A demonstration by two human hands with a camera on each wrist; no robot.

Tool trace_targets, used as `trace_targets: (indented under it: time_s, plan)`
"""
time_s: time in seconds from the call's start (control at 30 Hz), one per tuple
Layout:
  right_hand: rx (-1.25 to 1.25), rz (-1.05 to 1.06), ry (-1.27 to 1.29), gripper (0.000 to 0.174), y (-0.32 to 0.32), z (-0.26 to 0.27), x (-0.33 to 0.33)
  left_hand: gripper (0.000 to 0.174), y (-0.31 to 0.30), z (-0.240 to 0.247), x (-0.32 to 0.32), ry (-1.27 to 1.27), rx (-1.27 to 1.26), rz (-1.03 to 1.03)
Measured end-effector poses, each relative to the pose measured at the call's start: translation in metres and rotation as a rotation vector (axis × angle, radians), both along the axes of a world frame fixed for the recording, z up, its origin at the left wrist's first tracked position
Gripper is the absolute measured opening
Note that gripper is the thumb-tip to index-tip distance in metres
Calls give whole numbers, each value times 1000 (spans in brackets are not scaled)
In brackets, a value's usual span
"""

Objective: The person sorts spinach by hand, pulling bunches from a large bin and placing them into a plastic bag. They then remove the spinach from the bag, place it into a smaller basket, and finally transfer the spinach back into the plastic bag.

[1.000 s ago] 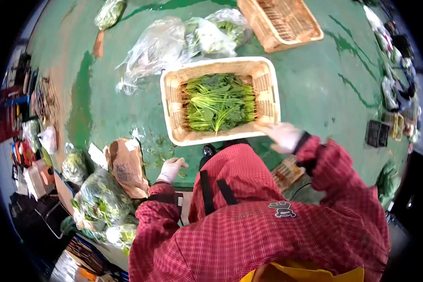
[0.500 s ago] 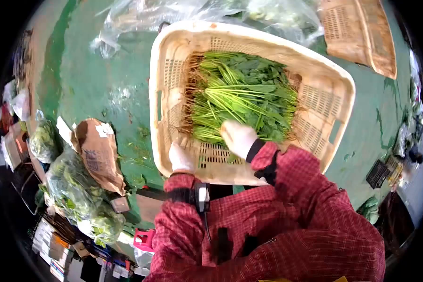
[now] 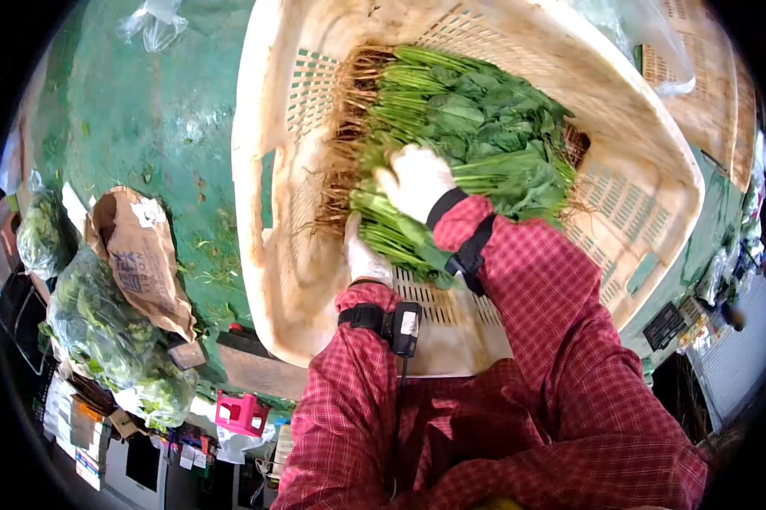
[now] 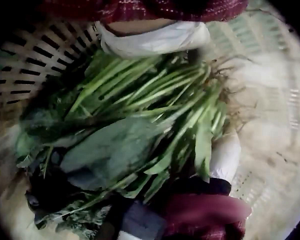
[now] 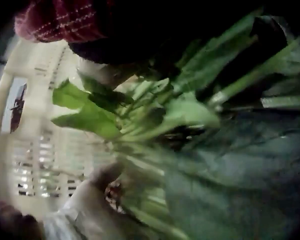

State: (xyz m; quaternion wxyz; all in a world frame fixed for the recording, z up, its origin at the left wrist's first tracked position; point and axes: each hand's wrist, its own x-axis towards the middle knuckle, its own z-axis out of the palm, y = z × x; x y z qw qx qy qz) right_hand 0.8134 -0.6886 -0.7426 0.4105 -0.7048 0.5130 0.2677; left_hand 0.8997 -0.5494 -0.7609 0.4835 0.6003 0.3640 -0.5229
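Spinach [image 3: 485, 127] with long green stems and brown roots lies in a pale plastic basket [image 3: 268, 280], roots to the left. My gloved right hand [image 3: 419, 183] bends its fingers over stems near the root end and grips a bunch. Just below it, my gloved left hand [image 3: 368, 257] is at the near lower edge of the pile, its fingertips up against the roots. In the right wrist view, the left hand's thumb and fingers [image 5: 87, 200] hold the stem ends. Broad leaves fill much of the left wrist view, under the left glove [image 4: 155, 40].
A torn brown paper bag [image 3: 141, 255] and clear bags of greens [image 3: 102, 314] lie left of the basket. A pink stool [image 3: 241, 414] stands lower left. Another crate [image 3: 697, 76] and clear plastic [image 3: 646, 34] are beyond the basket at upper right.
Both hands have come from outside the basket into it, onto the spinach. The view has moved closer as the person bent forward. The right hand has since shifted toward the roots.
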Motion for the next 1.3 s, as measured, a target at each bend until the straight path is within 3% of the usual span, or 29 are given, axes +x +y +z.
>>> trace_targets:
  time_s: [0.03, 0.1, 0.13, 0.2, 0.23, 0.33, 0.4, 0.47, 0.5, 0.53, 0.6, 0.63, 0.67, 0.8, 0.87, 0.93, 1.0, 1.07, 1.13, 1.2, 1.23, 1.3]
  plan:
    - [-57, 20, -8, 59, -7, 3, 2, 51, 4, -11, 2, 85, -55, -25]
    - [-159, 64, -16, 55, -17, 0, 4, 54, 0, -3, 3, -8, 32, -311]
    - [-258, -59, -131, 53, -18, -18, -3, 56, -8, 8, 2, -51, 76, -454]
    - [0, -145, -207, 57, -24, -51, -7, 65, -13, 12, -3, -33, 9, -408]
    - [13, -143, -154, 68, -21, -57, -2, 66, -3, -3, -6, -32, -19, -343]
    - [-282, -113, -23, 81, 14, -45, 13, 69, 6, -21, -9, 67, -73, -129]
    - [-116, -108, 78, 93, 12, -33, 23, 59, 2, -14, -6, 69, -182, -86]
    - [251, -166, 104, 94, -8, -23, 27, 51, -2, -3, -8, 90, -93, -21]
    - [197, -172, 68, 93, -7, -29, 23, 46, 14, -18, -8, 53, -108, -24]
    - [291, -191, 89, 89, -24, -16, 21, 46, 10, -10, -8, 30, -96, -22]
    - [217, -120, 20, 84, -33, -31, 11, 45, 0, 0, -9, -20, -83, -18]
    - [205, -121, 22, 78, -34, -38, 9, 45, 6, -10, -2, 106, -176, 0]
    - [189, -162, -15, 84, -33, -42, 3, 46, 10, -22, -1, 77, -167, 1]
    - [45, -136, -78, 74, -15, -42, -1, 47, 6, -29, 8, 103, -260, -209]
    - [163, -192, -77, 75, -16, -37, -6, 44, -9, 2, 5, 126, -200, -282]
    - [342, -304, -94, 76, -22, -27, -18, 43, -8, 15, -7, 125, -295, -284]
    - [287, -341, -190, 67, -23, -9, -34, 46, -4, 27, -23, -75, -326, -413]
    - [192, -419, -515, 56, -16, 16, -60, 45, -6, 60, -47, -250, -356, -431]
    - [94, -414, -515, 57, -11, 46, -84, 49, 4, 95, -62, -224, -299, -723]
    - [178, -513, -657, 61, -1, 81, -113, 51, 44, 105, -90, -41, -411, -745]
    - [77, -480, -727, 71, 0, 109, -127, 54, 63, 111, -105, 52, -462, -759]
    - [142, -607, -784, 81, 7, 147, -149, 47, 58, 146, -131, 493, -648, -41]
